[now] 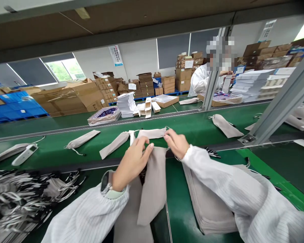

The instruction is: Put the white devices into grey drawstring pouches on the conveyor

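Left hand [133, 162]: thumb and forefinger bent in at the upper left corner of a grey pouch [154, 185], apparently pinching it. Right hand [177, 143]: fingers drawn together just above the pouch's upper right corner, near its white cord [168, 148]; cannot tell whether the cord is between them. Pouch hangs lengthwise below the hands, over the near counter [177, 202], lower end slanting toward the left. Dark watch [105, 182] on left wrist; both sleeves white.

Below and left of the pouch, partly covered by it: more grey cloth [134, 216]. Right of it, under the right forearm: neat pile [212, 212] of grey pouches, flat. Far left: tangled heap [17, 199] of grey cloth with white cords and black ends.

Beyond the hands, green belt [192, 130]. On it, several filled-looking pouches, among them one [152, 133] directly behind the hands, one [115, 144] to its left, one [225, 126] near the metal post [212, 84]. At the left end, a white device [24, 154] with a small screen, beside another pouch.

Farther back: paper stack [126, 104], small open boxes [148, 107], patterned tray [103, 116]. Across the line, co-worker [200, 79] in white, holding a pale box [226, 84]; cartons [184, 76] along the wall
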Action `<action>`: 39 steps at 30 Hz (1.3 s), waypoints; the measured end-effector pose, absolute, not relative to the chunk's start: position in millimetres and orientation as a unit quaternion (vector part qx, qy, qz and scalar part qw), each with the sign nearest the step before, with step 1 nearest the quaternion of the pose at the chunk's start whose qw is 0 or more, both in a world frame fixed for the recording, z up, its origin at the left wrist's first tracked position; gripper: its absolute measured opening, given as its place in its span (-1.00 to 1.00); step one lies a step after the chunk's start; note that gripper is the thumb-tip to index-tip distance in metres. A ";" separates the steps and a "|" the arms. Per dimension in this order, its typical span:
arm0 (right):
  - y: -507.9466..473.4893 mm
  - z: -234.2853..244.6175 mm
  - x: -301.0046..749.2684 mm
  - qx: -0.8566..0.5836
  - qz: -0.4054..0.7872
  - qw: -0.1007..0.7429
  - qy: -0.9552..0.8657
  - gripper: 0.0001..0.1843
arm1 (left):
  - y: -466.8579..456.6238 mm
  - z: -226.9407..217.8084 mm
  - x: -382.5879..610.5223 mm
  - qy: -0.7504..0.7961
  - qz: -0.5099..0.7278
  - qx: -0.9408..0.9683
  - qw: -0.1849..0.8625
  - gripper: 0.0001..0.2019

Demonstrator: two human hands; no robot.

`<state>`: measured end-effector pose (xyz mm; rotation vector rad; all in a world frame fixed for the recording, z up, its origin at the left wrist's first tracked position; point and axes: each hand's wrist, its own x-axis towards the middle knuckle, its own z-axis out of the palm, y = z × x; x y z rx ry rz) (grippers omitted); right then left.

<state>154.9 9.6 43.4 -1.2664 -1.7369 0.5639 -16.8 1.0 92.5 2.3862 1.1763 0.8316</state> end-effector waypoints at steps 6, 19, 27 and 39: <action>41.8 52.0 217.6 -0.593 0.066 0.503 -0.626 -0.51 | -33.5 122.9 -23.0 0.356 0.097 0.815 0.447 -0.67; 17.6 67.0 170.6 -0.447 0.316 0.633 -0.547 -0.59 | -4.2 125.9 -51.3 0.403 0.170 0.868 0.235 -0.58; 31.3 53.2 280.8 -0.832 0.013 0.370 -0.413 -0.41 | 34.7 84.8 -68.7 0.477 -0.136 0.845 0.199 -0.65; 78.8 32.3 115.2 -0.620 0.076 0.160 -0.765 -0.56 | -14.5 38.8 -2.9 0.340 0.193 0.915 0.103 -0.82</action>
